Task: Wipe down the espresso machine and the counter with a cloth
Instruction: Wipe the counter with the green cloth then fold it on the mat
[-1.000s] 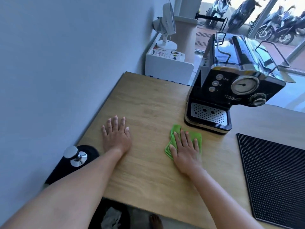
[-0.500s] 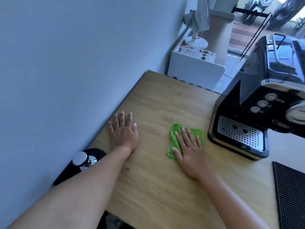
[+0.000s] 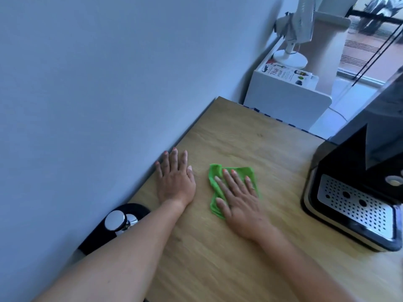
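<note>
A folded green cloth lies on the wooden counter. My right hand presses flat on it with straight, spread fingers. To its left, my left hand rests palm down on the bare wood close to the wall. The black espresso machine stands at the right edge of the view, its perforated metal drip tray facing me; its upper part is cut off.
A chrome tamper sits on a black mat against the blue wall, just left of my left forearm. Beyond the counter's far edge stands a white cabinet with a small white fan on it.
The view has swung left, pushing the espresso machine toward the right edge. My right hand has slid the cloth leftward, away from the machine and nearer my left hand, which stays flat.
</note>
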The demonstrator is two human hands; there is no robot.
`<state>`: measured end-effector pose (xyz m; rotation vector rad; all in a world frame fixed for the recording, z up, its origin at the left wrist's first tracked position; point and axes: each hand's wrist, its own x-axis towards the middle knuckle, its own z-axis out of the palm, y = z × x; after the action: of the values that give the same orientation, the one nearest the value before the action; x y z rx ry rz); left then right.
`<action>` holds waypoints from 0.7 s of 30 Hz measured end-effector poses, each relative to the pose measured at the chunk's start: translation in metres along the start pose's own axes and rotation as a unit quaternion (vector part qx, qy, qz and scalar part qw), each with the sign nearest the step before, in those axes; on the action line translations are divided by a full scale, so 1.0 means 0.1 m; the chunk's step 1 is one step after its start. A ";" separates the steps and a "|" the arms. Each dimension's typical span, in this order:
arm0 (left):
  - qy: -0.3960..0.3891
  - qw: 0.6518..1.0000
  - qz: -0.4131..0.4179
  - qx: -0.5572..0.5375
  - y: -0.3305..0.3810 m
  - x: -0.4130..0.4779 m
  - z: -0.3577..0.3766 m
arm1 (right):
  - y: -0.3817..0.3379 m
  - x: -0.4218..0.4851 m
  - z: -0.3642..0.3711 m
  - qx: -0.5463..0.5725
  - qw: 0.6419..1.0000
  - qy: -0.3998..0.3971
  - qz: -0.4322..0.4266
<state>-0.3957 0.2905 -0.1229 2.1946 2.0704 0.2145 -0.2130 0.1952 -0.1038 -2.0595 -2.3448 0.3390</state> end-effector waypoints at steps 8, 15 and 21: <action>0.021 1.000 0.001 -0.006 0.02 0.00 0.05 | 0.78 1.17 -0.32 0.006 0.976 0.018 0.215; 0.033 0.999 0.000 -0.016 0.01 0.03 0.04 | -0.10 1.80 -0.27 0.007 0.997 -0.004 0.070; 0.013 1.000 0.021 -0.011 -0.03 0.00 -0.01 | -0.14 0.91 -0.10 -0.028 0.997 -0.008 -0.069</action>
<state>-0.3989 0.2908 -0.1226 2.2348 2.0264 0.2689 -0.2378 0.2842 -0.1040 -1.9087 -2.5169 0.2924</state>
